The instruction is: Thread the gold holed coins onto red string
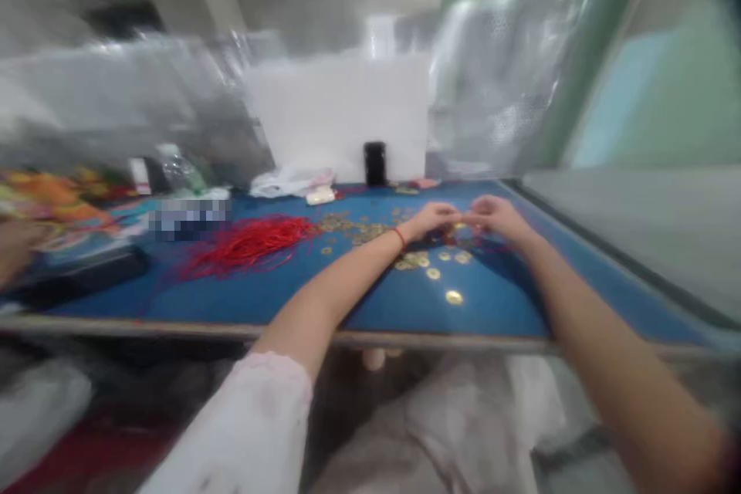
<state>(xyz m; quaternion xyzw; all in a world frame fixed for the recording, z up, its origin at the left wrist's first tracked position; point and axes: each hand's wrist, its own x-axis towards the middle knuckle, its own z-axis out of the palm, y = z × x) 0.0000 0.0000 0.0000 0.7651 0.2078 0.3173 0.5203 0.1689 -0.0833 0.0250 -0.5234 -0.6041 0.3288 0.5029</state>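
Note:
Both my hands meet over the blue table point(498, 309), fingertips almost touching. My left hand point(433, 218), with a red thread around its wrist, and my right hand point(496, 216) pinch at something small between them; blur hides what it is. Several gold coins point(431, 262) with holes lie scattered under and in front of the hands. A loose bundle of red cords point(248, 243) lies to the left of my left forearm.
A black upright object point(375, 163) stands at the table's back against a white board point(341, 116). Clear plastic bags point(498, 85), a bottle point(177, 170) and colourful items point(52, 201) crowd the back and left. The table's metal front edge point(174, 328) runs near my lap.

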